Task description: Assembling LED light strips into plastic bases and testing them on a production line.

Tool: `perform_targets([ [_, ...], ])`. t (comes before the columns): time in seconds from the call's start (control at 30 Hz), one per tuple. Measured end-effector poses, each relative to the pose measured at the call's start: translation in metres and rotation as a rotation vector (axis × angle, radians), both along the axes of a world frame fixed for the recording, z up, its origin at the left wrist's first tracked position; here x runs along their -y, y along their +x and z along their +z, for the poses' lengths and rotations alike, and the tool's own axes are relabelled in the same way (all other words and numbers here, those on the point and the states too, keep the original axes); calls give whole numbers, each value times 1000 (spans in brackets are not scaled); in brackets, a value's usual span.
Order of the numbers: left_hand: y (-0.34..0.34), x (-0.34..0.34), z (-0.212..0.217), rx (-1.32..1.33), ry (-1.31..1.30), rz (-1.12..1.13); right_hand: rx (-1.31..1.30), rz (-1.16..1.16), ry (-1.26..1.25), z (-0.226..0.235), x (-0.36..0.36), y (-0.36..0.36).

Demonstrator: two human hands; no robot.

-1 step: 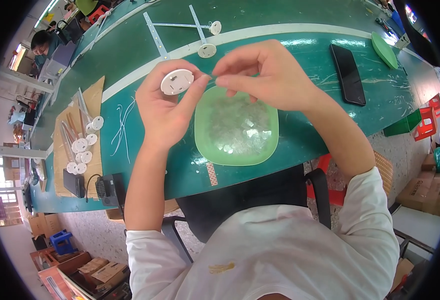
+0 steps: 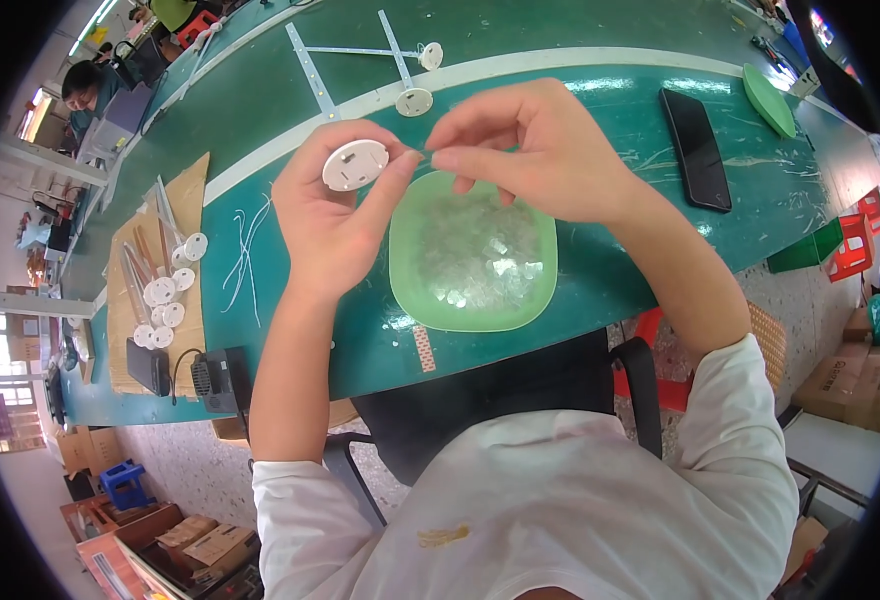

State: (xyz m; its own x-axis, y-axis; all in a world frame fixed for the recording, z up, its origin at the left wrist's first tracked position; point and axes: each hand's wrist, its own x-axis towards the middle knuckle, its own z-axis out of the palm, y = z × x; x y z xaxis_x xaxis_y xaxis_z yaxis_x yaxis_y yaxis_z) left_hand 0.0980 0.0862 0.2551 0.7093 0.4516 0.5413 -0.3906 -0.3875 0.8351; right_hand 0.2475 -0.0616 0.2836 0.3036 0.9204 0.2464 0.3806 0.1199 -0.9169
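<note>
My left hand (image 2: 332, 215) is closed around a round white circuit board (image 2: 356, 165), its slotted face up, a small component on it. To its right, my right hand (image 2: 535, 150) has thumb and forefinger pinched together close to the tip of my left thumb. Whatever sits in that pinch, if anything, is too small to make out. Below both hands, a light green plastic bowl (image 2: 400, 285) holds many small clear, shiny pieces (image 2: 480, 250).
At left, several white discs with strips (image 2: 163, 290) lie on cardboard (image 2: 125, 245), beside thin white wires (image 2: 247, 250). A black boxy device (image 2: 220, 378) stands near the front edge. Strips with discs (image 2: 413, 101) lie beyond; a phone (image 2: 697, 150) and green lid (image 2: 768, 100) lie right.
</note>
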Motion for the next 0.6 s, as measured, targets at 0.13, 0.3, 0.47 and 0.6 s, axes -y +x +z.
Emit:
perform_targets([
  [0.13,-1,-2,-2,-16,0,-16,-9,-29,-9,1,-1,-5],
  [0.3,3,9,1,74,-22,-162,264,-203,318,-8,-1,-9],
  [0.47,5,14,-4,52,-52,-254,804,-308,697,-15,-7,-12],
  [0.6,2,14,0,66,-104,-284,766,-328,792,-16,-8,-12],
])
